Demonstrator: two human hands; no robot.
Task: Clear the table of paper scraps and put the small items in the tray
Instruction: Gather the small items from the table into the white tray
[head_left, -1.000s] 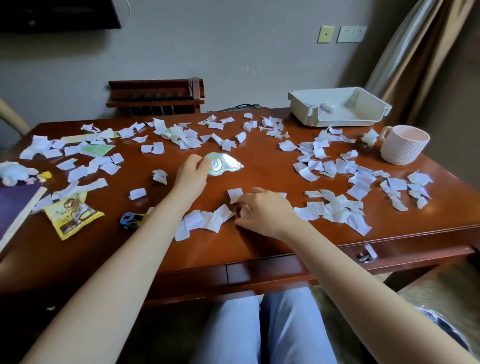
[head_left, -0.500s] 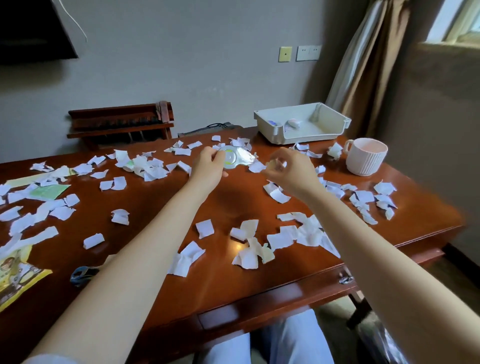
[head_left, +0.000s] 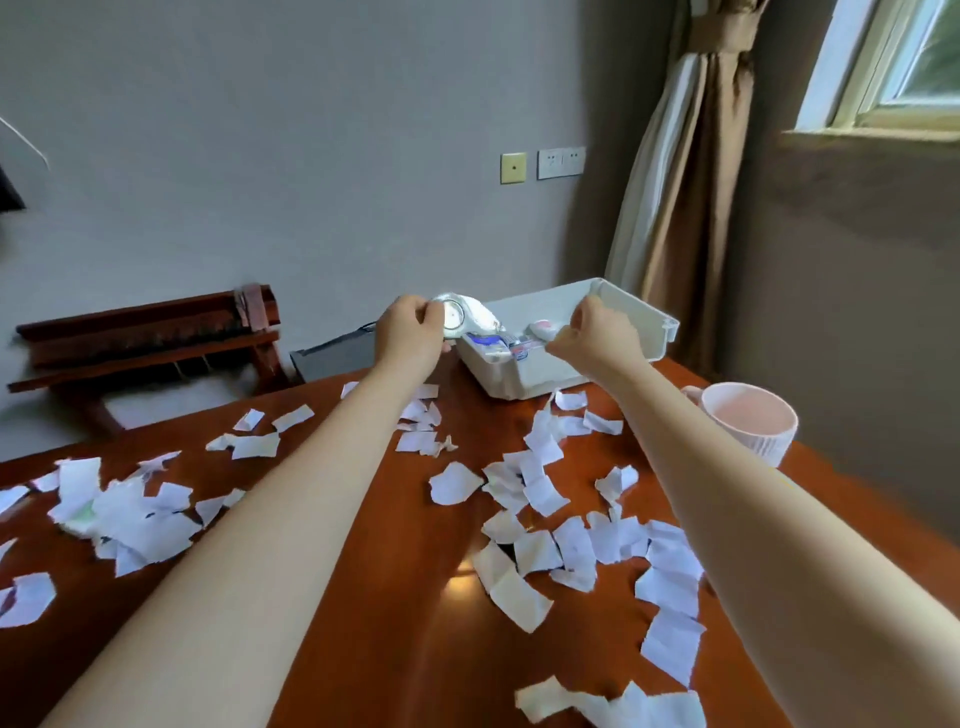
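My left hand grips a clear teardrop-shaped tape dispenser in the air over the left end of the white tray. Over the tray's middle hovers my right hand, its fingers curled in a pinch; whatever small item they hold is hidden. Inside the tray lie a blue-and-white packet and a small pink-and-white item. Several white paper scraps are strewn over the brown wooden table.
A ribbed pale mug stands at the table's right edge, close to my right forearm. Behind the table are a wooden rack and a dark box. A curtain hangs past the tray.
Both hands have lifted off the table and travelled to the tray at the far right corner, the left one carrying the tape dispenser. The view has swung right and up.
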